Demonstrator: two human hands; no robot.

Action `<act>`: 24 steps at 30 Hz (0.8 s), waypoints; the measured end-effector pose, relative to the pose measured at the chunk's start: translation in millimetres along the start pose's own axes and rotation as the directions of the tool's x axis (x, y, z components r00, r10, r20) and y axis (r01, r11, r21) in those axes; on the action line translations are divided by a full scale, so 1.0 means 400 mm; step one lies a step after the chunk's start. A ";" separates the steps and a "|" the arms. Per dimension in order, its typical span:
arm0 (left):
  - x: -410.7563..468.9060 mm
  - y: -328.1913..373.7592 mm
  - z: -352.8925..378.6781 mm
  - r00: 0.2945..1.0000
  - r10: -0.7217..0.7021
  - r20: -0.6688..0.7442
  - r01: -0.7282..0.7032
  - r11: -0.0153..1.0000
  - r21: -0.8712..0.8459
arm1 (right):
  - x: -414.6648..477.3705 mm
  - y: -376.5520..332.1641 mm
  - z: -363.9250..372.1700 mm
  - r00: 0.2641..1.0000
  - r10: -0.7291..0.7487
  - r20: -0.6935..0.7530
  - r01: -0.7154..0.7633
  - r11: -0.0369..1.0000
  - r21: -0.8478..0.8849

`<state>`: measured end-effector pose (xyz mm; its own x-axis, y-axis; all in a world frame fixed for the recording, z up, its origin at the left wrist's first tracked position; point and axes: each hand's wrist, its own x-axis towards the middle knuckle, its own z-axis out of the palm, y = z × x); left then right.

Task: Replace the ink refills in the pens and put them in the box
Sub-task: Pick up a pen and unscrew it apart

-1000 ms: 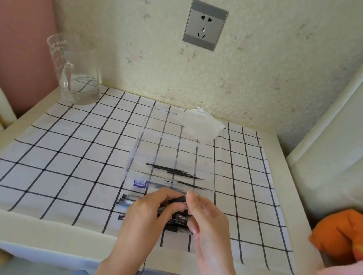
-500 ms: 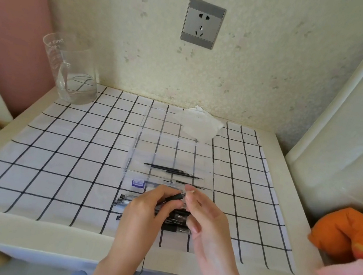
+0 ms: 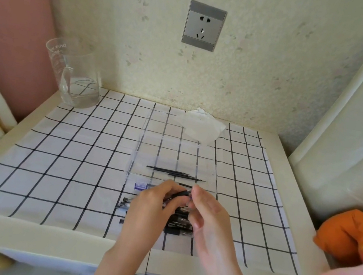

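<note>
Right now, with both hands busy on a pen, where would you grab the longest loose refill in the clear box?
Pinch the longest refill at mid-shaft, coming straight down from above. It lies flat and crosswise on the floor of the open-topped clear box, farthest of the refills from the hands. Others lie close on its near side toward the tip, so a grip on the left half is probably cleaner.

Bright soft daylight, wide-angle edge warp, slight blur.
</note>
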<state>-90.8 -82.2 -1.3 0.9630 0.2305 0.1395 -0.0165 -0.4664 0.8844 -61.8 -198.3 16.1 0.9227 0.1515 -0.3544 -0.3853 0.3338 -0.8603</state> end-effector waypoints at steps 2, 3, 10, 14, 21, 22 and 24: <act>-0.001 0.006 0.002 1.000 0.014 0.001 -0.014 1.000 -0.011 | 0.006 -0.006 0.002 1.000 -0.008 0.008 0.008 1.000 0.023; -0.002 0.005 0.003 1.000 0.016 -0.006 -0.016 1.000 -0.011 | 0.007 -0.008 0.003 1.000 -0.007 0.019 0.007 1.000 0.015; 0.010 0.011 0.005 0.997 0.033 -0.072 -0.038 0.997 -0.063 | 0.009 -0.007 0.003 1.000 -0.012 0.024 0.014 0.997 -0.080; 0.007 0.025 -0.003 0.995 0.073 -0.067 -0.078 0.994 -0.073 | -0.001 -0.026 0.003 0.998 -0.066 0.005 0.066 0.989 -0.135; 0.007 0.034 -0.006 0.997 0.068 -0.037 -0.071 0.993 -0.095 | 0.009 -0.027 0.005 0.998 -0.058 0.006 0.058 0.991 -0.119; 0.008 0.033 -0.006 0.999 0.039 -0.031 -0.043 0.992 -0.116 | 0.009 -0.028 0.003 0.998 -0.058 0.017 0.059 0.993 -0.107; 0.010 0.030 -0.006 1.000 0.001 -0.022 -0.004 0.991 -0.137 | 0.007 -0.031 0.002 0.997 -0.056 0.045 0.060 0.994 -0.093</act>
<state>-87.8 -84.9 11.1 0.9567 0.2492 0.1502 -0.0571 -0.3456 0.9366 -54.5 -201.4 26.1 0.9415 0.1740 -0.2888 -0.3262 0.2540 -0.9105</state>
